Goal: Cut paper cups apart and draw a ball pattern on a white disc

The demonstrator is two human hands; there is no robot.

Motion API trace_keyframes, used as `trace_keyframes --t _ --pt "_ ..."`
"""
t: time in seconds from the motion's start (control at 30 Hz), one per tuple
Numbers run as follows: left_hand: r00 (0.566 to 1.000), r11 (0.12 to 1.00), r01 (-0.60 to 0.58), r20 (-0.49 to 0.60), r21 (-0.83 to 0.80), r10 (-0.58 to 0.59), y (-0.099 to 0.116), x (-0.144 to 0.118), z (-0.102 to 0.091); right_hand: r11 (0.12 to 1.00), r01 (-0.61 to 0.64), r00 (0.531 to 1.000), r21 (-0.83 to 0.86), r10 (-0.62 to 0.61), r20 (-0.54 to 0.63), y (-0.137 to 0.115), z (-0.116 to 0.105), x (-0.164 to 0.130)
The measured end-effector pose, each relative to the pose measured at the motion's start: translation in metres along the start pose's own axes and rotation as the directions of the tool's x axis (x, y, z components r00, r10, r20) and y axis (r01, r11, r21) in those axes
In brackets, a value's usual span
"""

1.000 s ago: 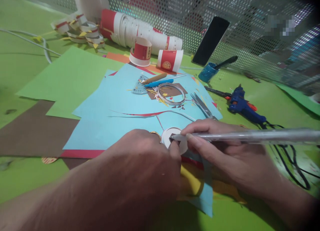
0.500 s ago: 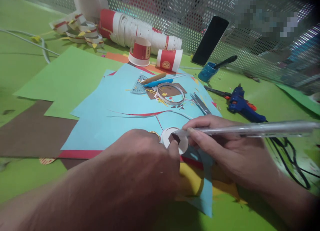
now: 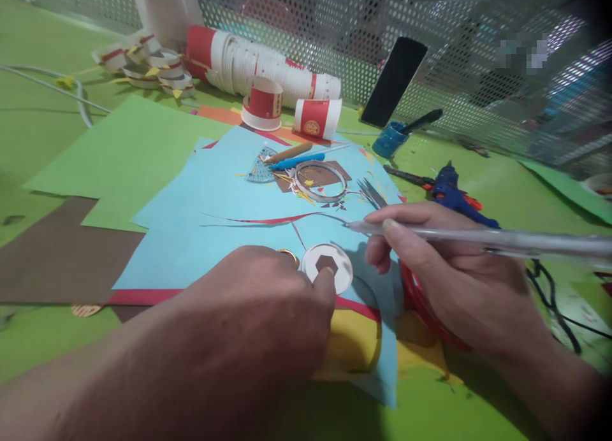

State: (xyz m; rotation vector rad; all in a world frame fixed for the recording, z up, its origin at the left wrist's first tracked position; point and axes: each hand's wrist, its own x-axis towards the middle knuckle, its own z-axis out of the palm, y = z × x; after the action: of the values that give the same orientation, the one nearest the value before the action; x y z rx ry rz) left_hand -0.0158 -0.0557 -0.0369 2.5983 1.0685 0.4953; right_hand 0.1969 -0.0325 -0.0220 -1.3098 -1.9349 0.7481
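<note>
My left hand (image 3: 268,301) rests over the blue paper with its fingers curled. A fingertip presses a small brown paper hexagon (image 3: 327,263) onto a round white disc (image 3: 342,272), and the rest of those fingers is hidden behind the hand. A gold ring (image 3: 291,257) shows on this hand. My right hand (image 3: 430,256) pinches a clear-barrelled pen (image 3: 478,238), its tip to the upper right of the disc and apart from it. Under the right hand lie scissors (image 3: 373,192), a red handle showing beside the palm.
Blue paper (image 3: 176,250), green sheets (image 3: 109,154) and a brown sheet (image 3: 62,256) cover the table. Further back are a ring of tape (image 3: 299,183), a protractor (image 3: 261,167), stacked paper cups (image 3: 268,65) and a phone (image 3: 394,81). A blue glue gun (image 3: 452,192) lies right.
My right hand has drawn the pen up and right, off the hexagon. My left hand still presses the hexagon on the disc. The view has shifted slightly.
</note>
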Motion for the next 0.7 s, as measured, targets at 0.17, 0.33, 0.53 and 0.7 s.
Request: trace_keyframes --t 0.17,0.33,0.53,0.7 --pt "0.994 0.988 -0.018 0.106 0.152 0.002 -0.001 0.001 -0.003 0.994 0.042 0.998 -0.105 -0.036 0.052 0.004 -0.004 0.000" --pt "0.983 0.966 -0.043 0.181 0.255 -0.005 -0.003 0.006 -0.006 0.983 0.116 0.993 -0.143 -0.110 0.045 0.006 -0.004 0.001" --pt "0.991 0.985 0.121 -0.077 0.120 -0.112 -0.009 0.012 -0.021 0.979 0.166 0.986 -0.120 -0.168 -0.010 0.005 0.000 -0.002" --pt "0.969 0.974 0.213 -0.144 0.083 -0.200 -0.018 0.014 -0.026 0.939 0.271 0.963 -0.213 -0.263 0.065 0.003 0.004 -0.005"
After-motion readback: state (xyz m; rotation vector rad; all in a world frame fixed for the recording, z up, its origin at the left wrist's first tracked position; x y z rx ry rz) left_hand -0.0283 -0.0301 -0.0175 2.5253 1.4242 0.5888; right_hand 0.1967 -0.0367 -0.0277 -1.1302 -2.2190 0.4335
